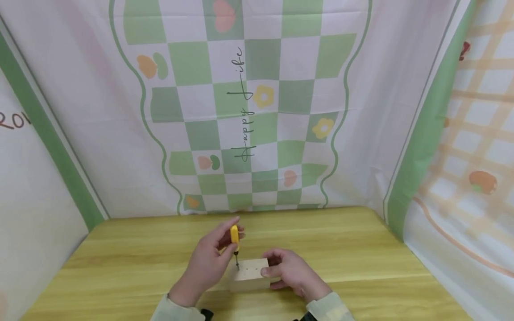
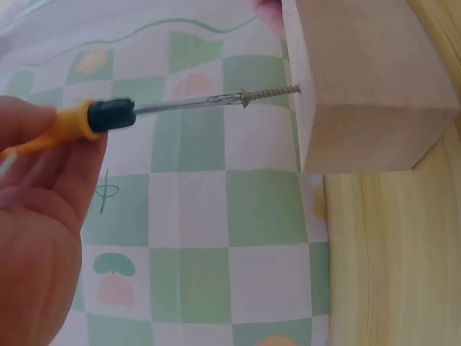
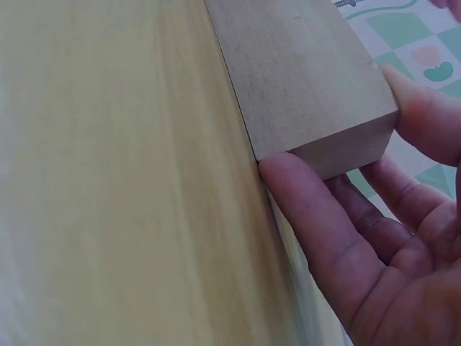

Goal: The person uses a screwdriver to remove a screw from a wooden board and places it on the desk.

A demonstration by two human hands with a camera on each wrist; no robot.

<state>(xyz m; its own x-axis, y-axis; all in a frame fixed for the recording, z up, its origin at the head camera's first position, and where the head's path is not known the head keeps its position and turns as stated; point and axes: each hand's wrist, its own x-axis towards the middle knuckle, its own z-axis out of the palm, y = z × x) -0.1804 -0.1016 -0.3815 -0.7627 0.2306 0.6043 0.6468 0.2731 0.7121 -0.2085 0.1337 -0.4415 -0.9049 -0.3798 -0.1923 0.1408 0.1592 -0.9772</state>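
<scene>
While its tip meets the top of 1 wooden block (image 1: 250,286), 1 screw (image 2: 270,94) stands near the block's left end, most of its thread bare. Place from grip: below the left hand (image 1: 206,258), the nearer of the 2 hands, and in line with 1 screwdriver (image 1: 234,234); any turning would seem to depend on that line. Screw direction: point down, head up, long axis close to upright. Screwdriver: yellow handle, dark collar, metal shaft; tip at the screw's head, same axis. Left hand: thumb and fingers pinching the handle. Wooden block: on the table (image 1: 361,240), long axis running left to right; small dark marks on top, nature unclear. Right hand (image 1: 291,272): gripping the block's right end. Table: wood-grain surface. Backdrop (image 1: 261,67): green and white checks, lettered "Happy Life", behind the table.
</scene>
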